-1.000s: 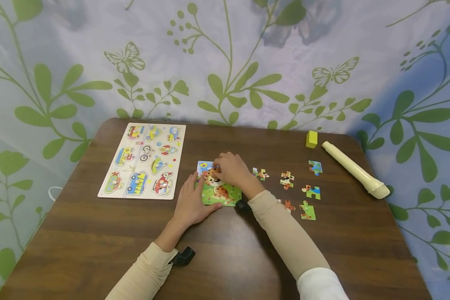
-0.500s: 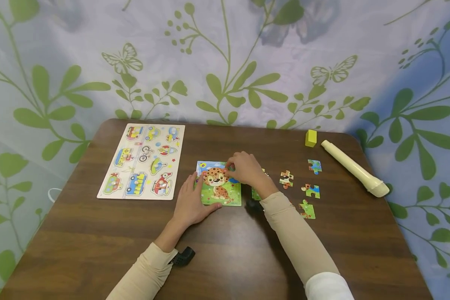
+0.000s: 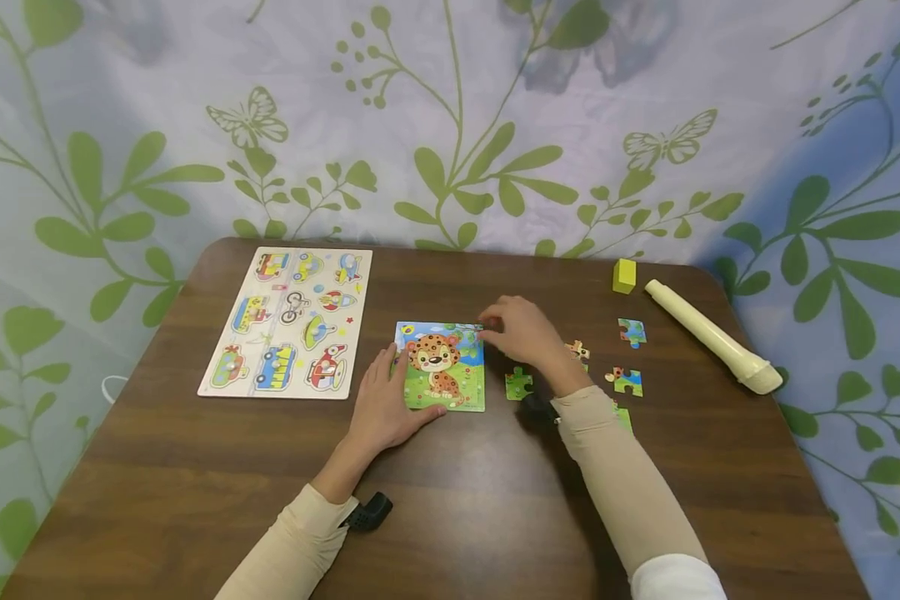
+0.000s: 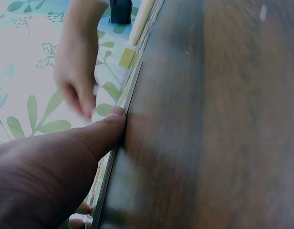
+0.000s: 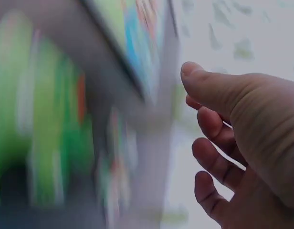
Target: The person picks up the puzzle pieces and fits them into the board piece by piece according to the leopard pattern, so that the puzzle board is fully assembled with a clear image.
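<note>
A square leopard picture puzzle (image 3: pixel 444 385) lies flat on the table. My left hand (image 3: pixel 382 404) rests along its left side with the fingers stretched out and the thumb at the lower edge; the left wrist view shows that thumb (image 4: pixel 106 131) against a thin edge. Just beyond the puzzle's upper right corner is my right hand (image 3: pixel 525 337), fingers loosely bent. Nothing shows between thumb and fingers of the right hand (image 5: pixel 252 129) in the right wrist view. A green puzzle piece (image 3: pixel 519 384) lies below that hand.
More loose pieces lie to the right, among them a blue one (image 3: pixel 632 332) and a blue-green one (image 3: pixel 627 381), some partly under the forearm. Behind them are a yellow block (image 3: pixel 624 276) and a cream tube (image 3: pixel 712 336). A vehicle puzzle board (image 3: pixel 285 325) lies left.
My right hand has moved right, from over the leopard's head to outside the puzzle's upper right corner, uncovering the picture. My left hand has stayed in place.
</note>
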{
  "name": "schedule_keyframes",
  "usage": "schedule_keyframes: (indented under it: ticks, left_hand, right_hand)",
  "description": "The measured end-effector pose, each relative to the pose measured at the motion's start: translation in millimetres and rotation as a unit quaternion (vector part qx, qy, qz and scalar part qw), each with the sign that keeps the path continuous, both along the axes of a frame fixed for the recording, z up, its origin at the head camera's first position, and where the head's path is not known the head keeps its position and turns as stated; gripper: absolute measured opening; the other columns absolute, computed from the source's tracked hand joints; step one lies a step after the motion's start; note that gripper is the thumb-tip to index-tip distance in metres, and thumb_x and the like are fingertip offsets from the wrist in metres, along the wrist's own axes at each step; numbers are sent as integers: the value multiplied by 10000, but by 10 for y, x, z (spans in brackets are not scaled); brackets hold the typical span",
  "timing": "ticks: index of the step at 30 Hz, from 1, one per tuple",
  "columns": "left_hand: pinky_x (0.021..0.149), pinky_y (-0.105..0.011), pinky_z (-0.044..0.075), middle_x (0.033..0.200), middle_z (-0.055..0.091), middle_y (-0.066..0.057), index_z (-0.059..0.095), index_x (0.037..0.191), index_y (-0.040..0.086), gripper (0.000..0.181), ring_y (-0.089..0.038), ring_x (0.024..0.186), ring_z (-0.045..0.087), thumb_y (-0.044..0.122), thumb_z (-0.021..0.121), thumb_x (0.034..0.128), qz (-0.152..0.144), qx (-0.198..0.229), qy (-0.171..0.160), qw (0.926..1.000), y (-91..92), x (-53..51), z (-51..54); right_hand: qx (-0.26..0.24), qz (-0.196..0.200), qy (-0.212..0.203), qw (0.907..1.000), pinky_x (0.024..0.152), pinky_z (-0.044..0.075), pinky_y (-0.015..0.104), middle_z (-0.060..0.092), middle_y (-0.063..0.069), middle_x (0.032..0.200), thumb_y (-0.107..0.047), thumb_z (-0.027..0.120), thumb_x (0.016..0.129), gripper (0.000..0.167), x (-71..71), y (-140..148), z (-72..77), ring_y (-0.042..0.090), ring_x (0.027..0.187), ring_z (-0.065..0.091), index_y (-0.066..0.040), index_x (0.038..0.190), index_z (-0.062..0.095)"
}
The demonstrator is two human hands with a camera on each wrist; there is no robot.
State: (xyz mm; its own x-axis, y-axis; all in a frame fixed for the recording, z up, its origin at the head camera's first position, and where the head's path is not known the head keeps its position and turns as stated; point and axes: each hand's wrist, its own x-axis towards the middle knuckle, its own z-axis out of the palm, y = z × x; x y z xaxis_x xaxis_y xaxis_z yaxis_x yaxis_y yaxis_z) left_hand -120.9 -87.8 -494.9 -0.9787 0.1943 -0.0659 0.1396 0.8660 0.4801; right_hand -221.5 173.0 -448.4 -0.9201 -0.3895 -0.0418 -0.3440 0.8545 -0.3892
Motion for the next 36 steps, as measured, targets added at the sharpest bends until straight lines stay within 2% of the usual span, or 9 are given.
schedule_keyframes:
  ticks: [3, 8, 11, 15, 20, 25, 28, 32, 36]
  left_hand:
    - [1266, -557, 222, 1697, 186, -177, 275, 1610, 37, 1120, -393, 1569, 194, 656, 752, 808, 14, -23, 10, 10000, 9, -2, 16]
    - [1250, -578, 243, 1680, 213, -207, 299, 1603, 43, 1095, -421, 1552, 221, 645, 755, 811, -84, 3, 130, 9999, 2, -8, 35]
    - [1253, -579, 236, 1679, 216, -207, 301, 1605, 55, 1092, -421, 1552, 224, 641, 760, 807, -24, -40, 151, 9999, -15, -12, 43]
    - [1257, -580, 227, 1686, 204, -200, 292, 1611, 65, 1092, -415, 1559, 213, 637, 761, 808, 41, -60, 43, 10000, -22, -4, 43]
    - [1252, -587, 231, 1684, 207, -208, 301, 1605, 48, 1090, -425, 1556, 215, 640, 758, 811, -17, 53, 37, 10000, 10, 7, 51]
    - [1257, -568, 234, 1687, 208, -196, 292, 1610, 55, 1097, -411, 1558, 219, 649, 752, 811, 14, -38, 103, 9999, 19, -13, 50]
    - [1263, -561, 226, 1689, 202, -193, 285, 1613, 61, 1099, -406, 1562, 211, 654, 748, 812, 13, -58, 70, 10000, 21, -22, 57]
    - [1262, -569, 224, 1690, 197, -197, 281, 1616, 68, 1101, -409, 1562, 209, 656, 749, 811, 5, -90, 1, 10000, 27, -10, 60]
    - [1265, -571, 213, 1694, 187, -192, 266, 1624, 85, 1102, -405, 1567, 199, 650, 752, 813, 7, -59, -60, 10000, 45, -3, 48]
  right_hand:
    - [-150, -437, 33, 9989, 847, 513, 473, 656, 116, 1072, -272, 733, 953, 378, 31, 619, 80, 293, 965, 620, -81, 1278, 706]
    - [359, -1088, -15, 9934, 753, 484, 481, 638, 175, 1003, -156, 728, 945, 462, 165, 1641, 52, 302, 832, 598, -19, 1371, 616]
    - [495, -1071, -224, 9928, 670, 443, 418, 604, 164, 904, -100, 728, 926, 508, 183, 2000, 16, 260, 726, 538, 28, 1392, 573]
    - [375, -956, -647, 9926, 637, 401, 352, 576, 140, 883, -112, 738, 917, 597, 155, 2207, 7, 225, 699, 501, 49, 1444, 508]
    - [466, -912, -819, 9914, 647, 395, 331, 562, 118, 874, -147, 736, 928, 524, 107, 2296, 23, 212, 716, 494, 74, 1373, 570]
    - [592, -666, -597, 9942, 630, 366, 323, 514, 66, 771, -167, 730, 929, 415, 50, 2266, 32, 181, 658, 462, 101, 1236, 652]
    - [663, -580, -454, 9951, 627, 361, 320, 527, 76, 770, -201, 720, 925, 432, 37, 2198, 7, 178, 651, 459, 117, 1210, 657]
    - [668, -627, -339, 9952, 654, 369, 338, 548, 94, 883, -287, 709, 936, 471, 44, 1876, -15, 200, 716, 475, 52, 1259, 662]
    - [584, -304, -208, 9976, 668, 394, 361, 552, 63, 914, -346, 722, 936, 467, 50, 1232, 51, 197, 750, 491, -33, 1279, 679]
